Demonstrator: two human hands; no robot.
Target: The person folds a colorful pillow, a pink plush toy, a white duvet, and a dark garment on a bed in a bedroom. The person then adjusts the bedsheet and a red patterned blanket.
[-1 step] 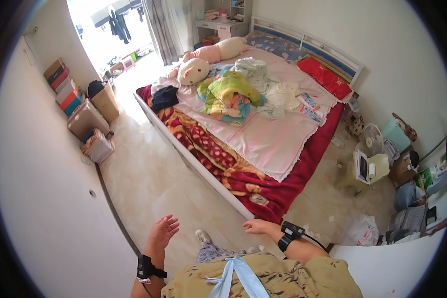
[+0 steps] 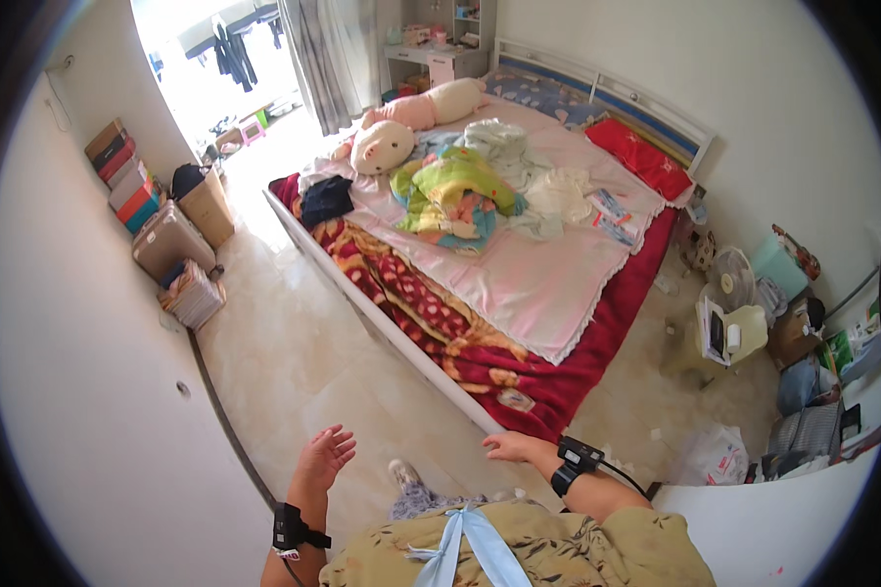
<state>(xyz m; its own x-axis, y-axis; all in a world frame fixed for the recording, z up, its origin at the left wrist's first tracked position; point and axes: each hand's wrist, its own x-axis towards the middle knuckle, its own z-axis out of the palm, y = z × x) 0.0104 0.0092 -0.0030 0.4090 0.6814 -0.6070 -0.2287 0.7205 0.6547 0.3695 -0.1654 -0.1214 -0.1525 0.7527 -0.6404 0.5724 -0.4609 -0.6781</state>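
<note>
My left hand (image 2: 327, 454) is held over the tiled floor with its fingers apart and nothing in it. Fingers stretched toward the left, my right hand (image 2: 511, 447) is also without anything in it. It is beside the near corner of the bed's white frame (image 2: 396, 335); whether it touches the frame I cannot tell. On the bed are a dark red patterned blanket (image 2: 439, 311) and a pink sheet (image 2: 524, 293) with a ruffled edge. A green and yellow cover (image 2: 450, 186) lies bunched up near a long pink plush toy (image 2: 382, 147) and a dark folded garment (image 2: 326, 200).
Along the left wall stand stacked boxes (image 2: 127, 176), a suitcase (image 2: 173, 242) and a pile of papers (image 2: 194, 293). To the right of the bed are a fan (image 2: 729, 279), a pale stool (image 2: 747, 333) with things on it and a white plastic bag (image 2: 717, 454). A red pillow (image 2: 639, 158) lies near the headboard.
</note>
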